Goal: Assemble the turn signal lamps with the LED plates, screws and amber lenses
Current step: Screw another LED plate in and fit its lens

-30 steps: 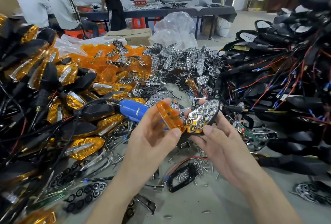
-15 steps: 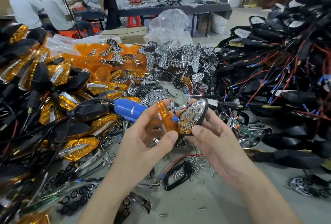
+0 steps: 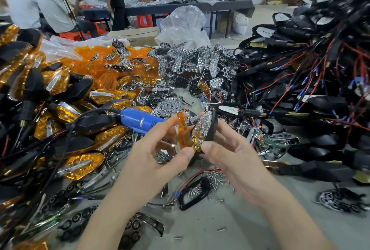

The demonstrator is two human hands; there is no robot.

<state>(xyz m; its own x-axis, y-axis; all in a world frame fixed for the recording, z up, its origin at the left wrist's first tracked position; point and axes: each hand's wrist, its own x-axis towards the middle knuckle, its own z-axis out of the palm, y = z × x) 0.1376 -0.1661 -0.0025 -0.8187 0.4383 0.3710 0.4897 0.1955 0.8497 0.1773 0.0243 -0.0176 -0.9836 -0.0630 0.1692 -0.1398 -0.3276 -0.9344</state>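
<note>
Fingers [image 3: 160, 130] and thumb of the left hand [image 3: 148, 165] pinch an amber lens [image 3: 183, 129], which now stands nearly upright and edge-on; a second ago it was tilted with its face showing. The right hand [image 3: 238, 159] grips the black lamp housing [image 3: 212, 126] between curled fingers and thumb. Its LED plate [image 3: 201, 129], which faced upward before, has turned toward the lens, and the two have closed together at their lower ends, though I cannot tell whether they touch. Under the hands, loose screws [image 3: 217, 178] and a black bezel [image 3: 195, 192] lie on the grey table [image 3: 250, 229]. Just behind the left hand lies a blue electric screwdriver [image 3: 140, 122]. Finished amber lamps [image 3: 84, 164] are heaped at left and wired black housings [image 3: 300, 93] at right. Farther back are spare lenses [image 3: 104, 63] and chrome plates [image 3: 197, 63], with a clear plastic bag [image 3: 183, 23] beyond.
</note>
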